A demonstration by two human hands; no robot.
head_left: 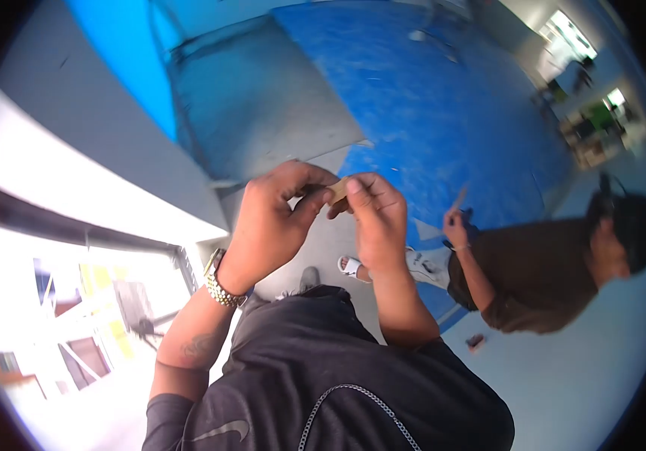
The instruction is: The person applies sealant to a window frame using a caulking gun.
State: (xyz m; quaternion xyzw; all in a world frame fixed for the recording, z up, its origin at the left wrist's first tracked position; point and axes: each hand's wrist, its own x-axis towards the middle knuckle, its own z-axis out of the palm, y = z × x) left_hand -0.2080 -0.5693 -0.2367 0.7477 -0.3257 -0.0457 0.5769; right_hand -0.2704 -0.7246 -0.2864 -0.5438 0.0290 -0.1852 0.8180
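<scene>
In front of my chest, both hands pinch a small tan, flat piece (pixel 339 191) that looks like a bit of paper or tape; its exact kind is too small to tell. My left hand (pixel 272 214), with a metal-banded watch (pixel 221 279) at the wrist, grips the left end between thumb and curled fingers. At the other end, the thumb and fingers of my right hand (pixel 377 214) close on the same piece. Part of it is hidden behind my fingertips.
Another person (pixel 533 270) in a dark top stands close on the right, a hand (pixel 456 228) raised with a thin object. A blue sheet-like surface (pixel 428 113) extends ahead over grey floor (pixel 278 98). Along the left runs a bright window opening (pixel 97 301).
</scene>
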